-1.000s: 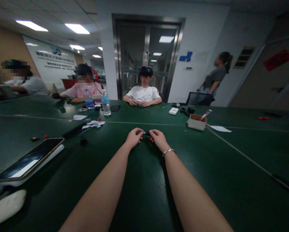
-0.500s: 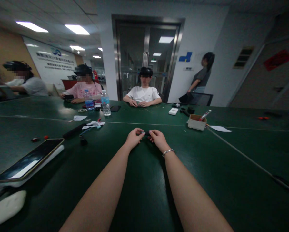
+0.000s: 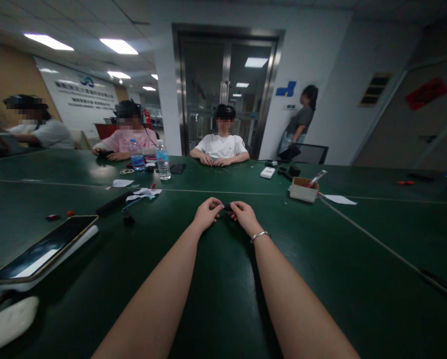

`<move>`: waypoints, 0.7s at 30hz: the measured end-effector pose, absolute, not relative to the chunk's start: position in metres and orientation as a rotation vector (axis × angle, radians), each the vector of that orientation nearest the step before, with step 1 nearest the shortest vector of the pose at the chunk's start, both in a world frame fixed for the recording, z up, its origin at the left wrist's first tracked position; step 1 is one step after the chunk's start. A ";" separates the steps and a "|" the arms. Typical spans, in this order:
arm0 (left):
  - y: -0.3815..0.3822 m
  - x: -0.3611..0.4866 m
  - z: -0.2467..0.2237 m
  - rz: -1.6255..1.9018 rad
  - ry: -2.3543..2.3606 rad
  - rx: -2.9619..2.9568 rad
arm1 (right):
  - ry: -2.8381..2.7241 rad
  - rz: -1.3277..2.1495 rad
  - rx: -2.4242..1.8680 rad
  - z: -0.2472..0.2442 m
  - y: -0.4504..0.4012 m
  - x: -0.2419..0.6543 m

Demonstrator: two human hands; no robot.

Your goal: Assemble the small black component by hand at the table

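Over the green table [image 3: 321,259], left hand [image 3: 205,214] and right hand [image 3: 246,217] pinch one small dark piece [image 3: 227,206] between fingertips

Single head-worn view, sitting at the near edge of the green table [image 3: 223,309], looking forward and slightly down along both forearms. Left hand [image 3: 207,213] and right hand [image 3: 246,217] are sitting mid-frame at arm's reach; seated people and the glass door [image 3: 227,94] are filling the far background.
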State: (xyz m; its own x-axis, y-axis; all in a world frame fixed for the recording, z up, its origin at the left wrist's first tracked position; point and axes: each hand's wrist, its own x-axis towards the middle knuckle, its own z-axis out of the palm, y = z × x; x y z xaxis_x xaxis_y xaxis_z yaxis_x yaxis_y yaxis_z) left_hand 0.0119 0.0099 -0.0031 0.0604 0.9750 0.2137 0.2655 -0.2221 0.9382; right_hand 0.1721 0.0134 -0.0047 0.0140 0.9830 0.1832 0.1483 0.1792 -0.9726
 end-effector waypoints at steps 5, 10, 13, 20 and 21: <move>0.008 0.012 -0.002 1.192 1.253 1.615 | -1.378 0.979 -1.200 -0.004 0.013 0.172; 0.008 0.012 -0.002 1.177 1.265 1.615 | -1.388 0.984 -1.197 -0.004 0.013 0.172; 0.009 0.012 -0.003 1.199 1.271 1.620 | -1.393 0.983 -1.203 -0.003 0.012 0.172; 0.008 0.013 -0.003 1.230 1.214 1.611 | -1.380 0.987 -1.214 -0.001 0.012 0.171; 0.008 0.012 -0.003 1.217 1.215 1.612 | -1.381 0.986 -1.209 -0.002 0.012 0.171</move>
